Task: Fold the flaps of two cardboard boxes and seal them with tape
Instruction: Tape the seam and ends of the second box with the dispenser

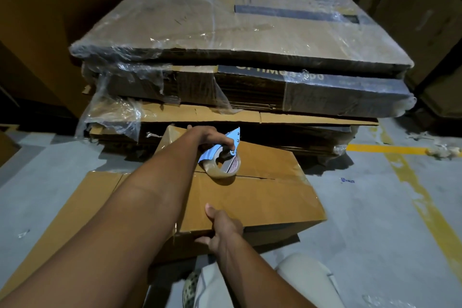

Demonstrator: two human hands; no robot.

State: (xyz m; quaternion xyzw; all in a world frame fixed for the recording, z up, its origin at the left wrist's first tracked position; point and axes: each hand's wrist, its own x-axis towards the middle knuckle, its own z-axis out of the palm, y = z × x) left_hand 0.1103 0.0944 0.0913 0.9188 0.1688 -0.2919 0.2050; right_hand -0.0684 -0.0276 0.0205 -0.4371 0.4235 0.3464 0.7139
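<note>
Left hand: the left hand (212, 138) is reaching out over the far side of the box, fingers wrapped round the handle of the tape dispenser (223, 151).
Tape dispenser: light blue frame with a brownish clear tape roll (222, 170) in it. The roll sits right on the box top, at the seam where the two flaps meet.
Right hand: the right hand (223, 229) is clamped on the near edge of the box, thumb lying flat on top, the other fingers curled down over the front face. So it's gripping the edge, not spread flat.
Box: the cardboard box (262, 197) is on the floor just in front of the person, top flaps folded down. The seam (255, 177) shows as a dark gap to the right of the roll.
Second cardboard: a flattened cardboard piece (82, 197) lies under or beside the box on the left; can't tell which.
Behind: a stack of flat cartons (237, 52), partly in torn plastic wrap (115, 110), just past the box.
Floor: grey floor (370, 220) with yellow lines (425, 207) on the right.
Bottom edge: light trousers (305, 280) and a patterned shoe (190, 290).
</note>
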